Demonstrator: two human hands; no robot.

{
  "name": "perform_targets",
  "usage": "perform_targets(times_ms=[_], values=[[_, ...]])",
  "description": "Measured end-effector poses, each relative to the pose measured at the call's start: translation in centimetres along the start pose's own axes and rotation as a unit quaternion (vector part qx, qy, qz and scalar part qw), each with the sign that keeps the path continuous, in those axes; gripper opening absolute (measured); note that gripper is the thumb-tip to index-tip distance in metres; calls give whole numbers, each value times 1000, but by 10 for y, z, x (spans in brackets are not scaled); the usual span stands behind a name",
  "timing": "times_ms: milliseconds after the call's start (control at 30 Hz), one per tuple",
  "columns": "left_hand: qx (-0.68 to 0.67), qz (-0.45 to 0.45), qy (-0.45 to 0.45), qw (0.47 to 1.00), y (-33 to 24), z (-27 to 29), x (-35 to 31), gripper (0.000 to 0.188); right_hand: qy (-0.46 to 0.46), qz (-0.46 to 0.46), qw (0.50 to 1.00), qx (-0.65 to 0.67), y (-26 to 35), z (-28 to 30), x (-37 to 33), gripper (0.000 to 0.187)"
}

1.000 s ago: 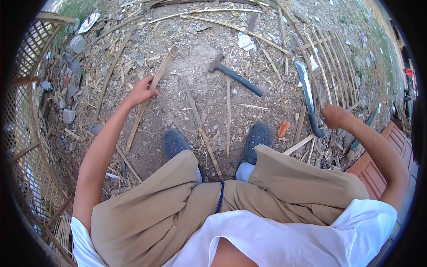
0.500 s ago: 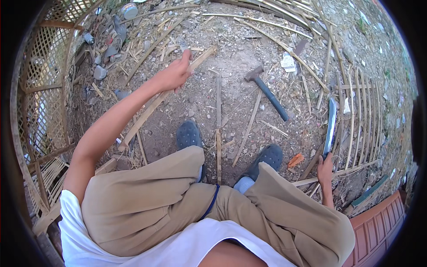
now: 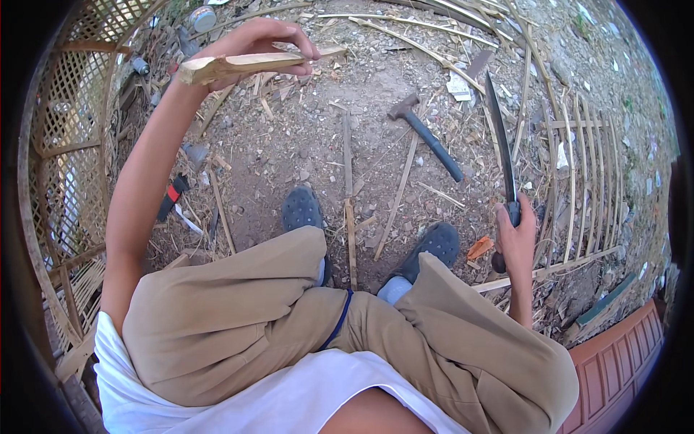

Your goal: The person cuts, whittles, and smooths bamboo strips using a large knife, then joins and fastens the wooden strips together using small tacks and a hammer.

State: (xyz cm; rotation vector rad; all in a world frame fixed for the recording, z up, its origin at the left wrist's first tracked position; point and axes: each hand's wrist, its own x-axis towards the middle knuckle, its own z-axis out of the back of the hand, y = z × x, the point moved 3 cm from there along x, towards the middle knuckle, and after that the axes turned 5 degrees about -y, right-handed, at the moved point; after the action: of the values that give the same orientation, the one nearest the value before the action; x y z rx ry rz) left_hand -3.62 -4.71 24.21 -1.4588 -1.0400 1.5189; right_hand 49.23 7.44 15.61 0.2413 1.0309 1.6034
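My left hand [image 3: 264, 37] is raised at the upper left, its fingers closed round a pale split wooden strip [image 3: 220, 66]. One rough end of the strip points toward me and left; the other points away to the right. On the right, my right hand [image 3: 517, 235] grips the dark handle of a machete [image 3: 502, 134]. Its long blade stands up and away from me, apart from the wooden strip. Between the hands a hammer [image 3: 434, 147] with a blue-grey handle lies on the dirt. A thin wooden stick [image 3: 350, 242] lies between my shoes.
Wood chips and long strips [image 3: 426, 50] litter the ground ahead. A slatted wooden frame [image 3: 593, 188] lies at the right, near a reddish-brown panel [image 3: 614, 369]. Lattice panels [image 3: 76, 108] stand at the left. A black and red object [image 3: 172, 197] lies beside my left forearm.
My left hand has lifted and turned the wooden strip, moving it up and left. My right hand has shifted slightly left and nearer the front, and the machete blade has tilted left.
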Motion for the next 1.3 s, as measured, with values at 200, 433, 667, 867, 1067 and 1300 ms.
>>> perform_targets(times_ms=[200, 433, 667, 867, 1067, 1300], values=[[82, -165, -104, 977, -1, 17, -7, 34, 91, 55, 987, 123, 39, -108, 12, 30], [242, -268, -322, 875, -30, -18, -2, 39, 124, 136, 982, -44, 29, -164, -6, 32], [6, -334, -323, 885, -18, -50, -6, 46, 127, 108, 982, -87, 6, -159, -15, 36], [-127, -361, -265, 885, -11, -34, -15, 47, 119, 139, 970, -160, 5, -156, -15, 43], [-171, -382, -302, 856, -4, 4, -31, 52, 81, 139, 961, -226, 7, -141, -22, 44], [-154, -365, -442, 805, -24, 33, -55, 55, 18, 100, 970, -220, -15, -117, -17, 41]])
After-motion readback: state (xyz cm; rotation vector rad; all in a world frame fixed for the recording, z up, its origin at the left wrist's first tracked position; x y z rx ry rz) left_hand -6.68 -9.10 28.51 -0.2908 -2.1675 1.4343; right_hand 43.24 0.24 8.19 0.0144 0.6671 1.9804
